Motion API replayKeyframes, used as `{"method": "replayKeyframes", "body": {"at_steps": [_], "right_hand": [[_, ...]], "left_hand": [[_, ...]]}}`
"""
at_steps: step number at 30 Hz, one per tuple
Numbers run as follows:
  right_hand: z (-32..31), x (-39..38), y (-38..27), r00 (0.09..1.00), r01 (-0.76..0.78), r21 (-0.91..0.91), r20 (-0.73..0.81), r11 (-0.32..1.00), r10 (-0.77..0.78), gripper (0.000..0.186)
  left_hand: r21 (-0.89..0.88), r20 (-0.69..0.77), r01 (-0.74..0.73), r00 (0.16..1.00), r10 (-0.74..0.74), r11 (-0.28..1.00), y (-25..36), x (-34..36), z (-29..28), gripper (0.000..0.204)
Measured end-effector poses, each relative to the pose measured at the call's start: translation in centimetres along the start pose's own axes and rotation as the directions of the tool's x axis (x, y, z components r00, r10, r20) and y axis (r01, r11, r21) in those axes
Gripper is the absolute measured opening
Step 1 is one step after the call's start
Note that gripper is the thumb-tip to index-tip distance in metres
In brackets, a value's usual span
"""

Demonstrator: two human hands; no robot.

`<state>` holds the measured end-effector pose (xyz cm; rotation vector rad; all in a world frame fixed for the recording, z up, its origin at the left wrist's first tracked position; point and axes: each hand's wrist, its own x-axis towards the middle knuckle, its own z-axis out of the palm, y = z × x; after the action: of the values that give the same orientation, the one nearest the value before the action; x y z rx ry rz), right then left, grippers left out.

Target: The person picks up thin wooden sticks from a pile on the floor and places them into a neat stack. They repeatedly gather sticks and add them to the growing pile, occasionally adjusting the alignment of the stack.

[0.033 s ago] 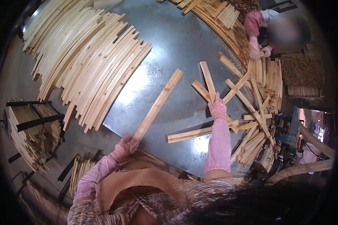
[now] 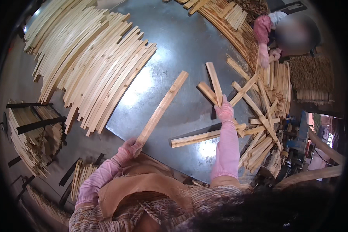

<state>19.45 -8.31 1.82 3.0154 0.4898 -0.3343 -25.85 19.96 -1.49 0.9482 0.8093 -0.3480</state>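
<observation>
My left hand [image 2: 130, 150], in a pink glove, is closed round the near end of a long wooden strip [image 2: 163, 106]. That strip slants away up and to the right over the grey metal tabletop. Across the table, my right hand [image 2: 224, 111] is closed on the near end of a shorter wooden strip [image 2: 213, 81]. Another strip [image 2: 207, 93] crosses under it, and its near part is hidden by the hand. A further wooden strip [image 2: 193, 139] lies on the table, passing under my right forearm.
Wooden strips [image 2: 100, 73] lie side by side at the left of the metal table [image 2: 181, 42]. Loose strips [image 2: 255, 104] cross each other at the right, above a heap [image 2: 259, 150]. A co-worker [image 2: 263, 34] handles wood at the far right. Racked strips [image 2: 36, 131] stand at the left.
The co-worker's gloved hand has shifted slightly toward me. My own hands and the strips in them look almost unmoved.
</observation>
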Motion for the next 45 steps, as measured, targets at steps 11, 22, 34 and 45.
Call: {"method": "replayKeyframes", "body": {"at_steps": [11, 22, 34, 45], "right_hand": [[-19.3, 0.2, -1.0, 0.964, 0.178, 0.888, -0.244, -0.423, -0.106, 0.074], [5.1, -3.4, -29.2, 0.916, -0.402, 0.769, 0.338, -0.496, -0.218, 0.063], [5.0, -14.7, -38.3, 0.829, 0.127, 0.600, 0.372, 0.789, -0.417, 0.107], [-8.3, -14.2, -22.7, 0.672, 0.696, 0.141, -0.474, 0.704, -0.570, 0.085]], "left_hand": [[-0.031, -0.043, -0.212, 0.977, 0.211, 0.977, -2.3, 2.8, -0.7, 0.039], [0.002, -0.359, -0.491, 0.813, 0.459, 0.871, 4.0, -7.2, -6.5, 0.041], [0.074, -0.500, -0.528, 0.714, 0.490, 0.846, 4.5, -12.5, -9.3, 0.038], [0.805, 0.092, -0.452, 0.734, 0.673, 0.384, 11.2, -6.9, -9.5, 0.054]]}}
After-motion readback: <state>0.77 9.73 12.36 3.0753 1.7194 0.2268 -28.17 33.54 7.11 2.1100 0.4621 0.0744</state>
